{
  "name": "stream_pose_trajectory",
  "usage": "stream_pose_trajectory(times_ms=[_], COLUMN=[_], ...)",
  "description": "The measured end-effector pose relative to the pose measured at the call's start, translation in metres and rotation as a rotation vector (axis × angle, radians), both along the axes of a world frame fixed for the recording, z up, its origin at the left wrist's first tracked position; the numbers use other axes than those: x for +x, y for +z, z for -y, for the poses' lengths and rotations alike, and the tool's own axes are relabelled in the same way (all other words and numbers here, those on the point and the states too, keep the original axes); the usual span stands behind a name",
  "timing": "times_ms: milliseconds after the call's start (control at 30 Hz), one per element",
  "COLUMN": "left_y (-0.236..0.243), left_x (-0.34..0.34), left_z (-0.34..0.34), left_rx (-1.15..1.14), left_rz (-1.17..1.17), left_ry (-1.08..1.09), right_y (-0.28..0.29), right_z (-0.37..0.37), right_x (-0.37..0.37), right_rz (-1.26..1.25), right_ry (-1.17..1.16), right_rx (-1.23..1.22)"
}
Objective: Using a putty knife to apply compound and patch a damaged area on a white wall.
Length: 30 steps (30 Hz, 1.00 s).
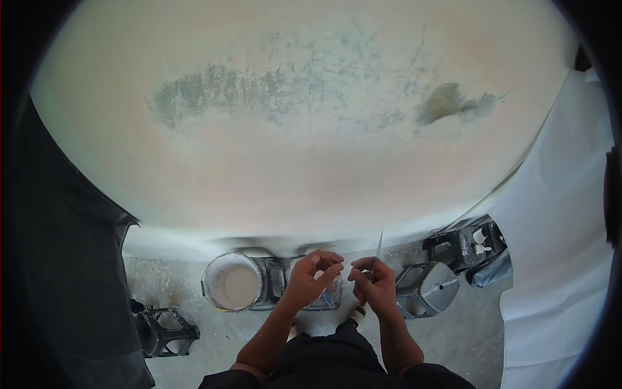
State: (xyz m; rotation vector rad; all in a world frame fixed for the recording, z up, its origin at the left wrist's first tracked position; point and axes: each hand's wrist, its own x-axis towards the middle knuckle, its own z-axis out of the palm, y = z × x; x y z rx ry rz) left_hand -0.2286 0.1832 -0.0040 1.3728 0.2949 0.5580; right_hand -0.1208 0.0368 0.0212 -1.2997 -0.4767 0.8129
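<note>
Where the two hands meet low in the view, just above the knees, a thin, pale, blade-like strip (379, 246) rises from the right hand (374, 285), long axis close to upright and leaning slightly rightward at the tip, toward the big pinkish plastered wall (311, 129). Pinched at its lower end between right thumb and fingertips; left hand (311, 277) just beside, fingers curled in a loose pinch near that same lower end, apart from the strip or barely touching (too small to tell). Right hand clearly the nearer and the one gripping. Strip itself narrow, flat, light grey, edge-on and faint against the wall.

Below and left of the left hand, a round white bucket of pale creamy paint (232, 282) on the speckled concrete floor (453, 337); behind the hands, a clear container with something blue inside (327, 299), partly hidden. Right of the right hand, a grey plastic jug lying on its side (427, 288), further dark jugs beyond. White sheeting (557, 246) draped at right, dark cloth at left.
</note>
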Motion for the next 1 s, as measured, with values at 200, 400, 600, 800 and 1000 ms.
stream_pose_trajectory(times_ms=[200,400,600,800,1000], left_y=[0.157,0.207,0.216,0.188,0.149], left_x=[-0.040,-0.085,-0.075,-0.052,0.025], left_z=[0.028,0.059,0.059,0.041,0.037], left_rx=[0.319,0.487,0.480,0.598,0.413], left_rz=[0.804,1.131,1.290,1.065,0.761], left_ry=[-0.121,-0.184,-0.282,-0.136,-0.141], right_y=[0.051,0.055,0.058,0.072,0.070], right_z=[0.017,0.029,0.039,0.045,0.060], right_x=[-0.015,-0.026,-0.029,-0.033,-0.008], right_rz=[0.073,0.060,0.118,0.091,0.158], right_ry=[-0.055,-0.018,-0.079,-0.143,-0.268], right_rx=[0.269,0.352,0.334,0.402,0.209])
